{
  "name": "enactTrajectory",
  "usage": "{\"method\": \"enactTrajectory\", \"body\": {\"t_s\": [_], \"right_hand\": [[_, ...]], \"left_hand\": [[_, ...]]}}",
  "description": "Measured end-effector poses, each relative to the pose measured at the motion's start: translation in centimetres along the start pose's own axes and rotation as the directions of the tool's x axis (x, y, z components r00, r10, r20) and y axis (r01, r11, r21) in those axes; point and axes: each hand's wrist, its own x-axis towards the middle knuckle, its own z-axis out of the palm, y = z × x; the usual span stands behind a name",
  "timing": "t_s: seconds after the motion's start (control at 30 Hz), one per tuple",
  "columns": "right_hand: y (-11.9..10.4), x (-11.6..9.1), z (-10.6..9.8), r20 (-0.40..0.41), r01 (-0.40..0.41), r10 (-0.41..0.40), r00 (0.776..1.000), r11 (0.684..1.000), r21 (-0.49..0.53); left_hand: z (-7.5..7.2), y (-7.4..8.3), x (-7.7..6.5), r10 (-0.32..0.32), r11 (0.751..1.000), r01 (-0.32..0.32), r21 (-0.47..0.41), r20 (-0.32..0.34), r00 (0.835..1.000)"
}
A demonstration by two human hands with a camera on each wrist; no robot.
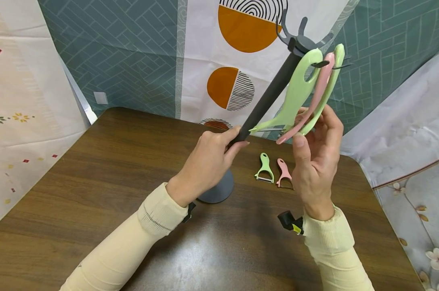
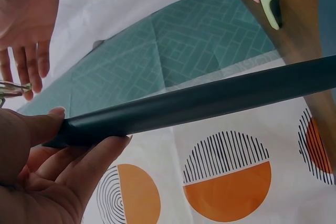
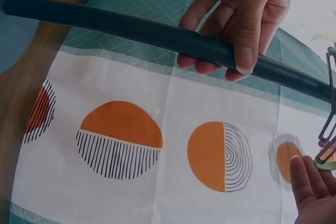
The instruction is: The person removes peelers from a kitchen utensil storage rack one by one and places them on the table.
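So there's a slim dark-grey utensil stand with a round pole (image 1: 268, 99) leaning diagonally through the upper middle of the frame, topped by a ring of curved flat hooks (image 1: 303, 44). On the hooks to the right hang three glossy plastic Y-shaped peelers: a pale green one (image 1: 301, 87) in front, a pink one (image 1: 319, 91) in the middle and another pale green one (image 1: 336, 76) at the outer side. Handles up, heads down, pretty bunched up.

The left hand (image 1: 204, 161) comes in from lower left and wraps the pole, thumb on one side, fingers on the other, so it's pinching the shaft just below the front peeler's head. The right hand (image 1: 319, 161) rises from lower right, palm turned in, thumb pointing up. In the left wrist view its fingers look fairly straight and a bit spread, tips right at the peelers' lower ends; can't tell how firm that contact is.

The stand's dark round base (image 1: 217, 190) peeks out below the left hand, near frame centre. Right of it, two more peelers, one green (image 1: 264, 161) and one pink (image 1: 282, 166), lie side by side on the brown wood-grain table (image 1: 95, 182). Both arms have cream ribbed-cuff sleeves (image 1: 157, 210).
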Motion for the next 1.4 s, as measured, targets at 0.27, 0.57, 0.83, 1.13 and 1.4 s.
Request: {"method": "enactTrajectory", "body": {"t_s": [0.27, 0.57, 0.83, 1.13, 1.4], "right_hand": [[-0.5, 0.8, 0.4, -0.036, 0.006, -0.006, 0.999, 1.0, -0.004], [-0.5, 1.1, 0.5, -0.08, 0.012, -0.01, 0.997, 1.0, 0.016], [-0.3, 0.6, -0.3, -0.047, 0.007, -0.005, 0.999, 0.999, 0.035], [-0.2, 0.1, -1.1, -0.05, -0.033, 0.031, 0.998, 0.999, -0.038], [0.0, -0.7, -2.0, -0.019, -0.086, 0.085, 0.996, 0.995, -0.048]], "left_hand": [[0.0, -0.2, 0.0, -0.002, 1.0, 0.002, 0.011, -0.01, 1.0], [-0.1, -0.3, 0.1, 0.005, 1.0, -0.004, 0.014, -0.017, 1.0], [-0.2, -0.4, 0.2, -0.003, 1.0, 0.003, 0.003, -0.017, 1.0], [-0.3, -0.9, 0.4, -0.006, 1.0, 0.006, -0.005, -0.02, 1.0], [-0.6, -1.3, 0.6, -0.009, 1.0, 0.01, 0.021, -0.038, 0.999]]}}
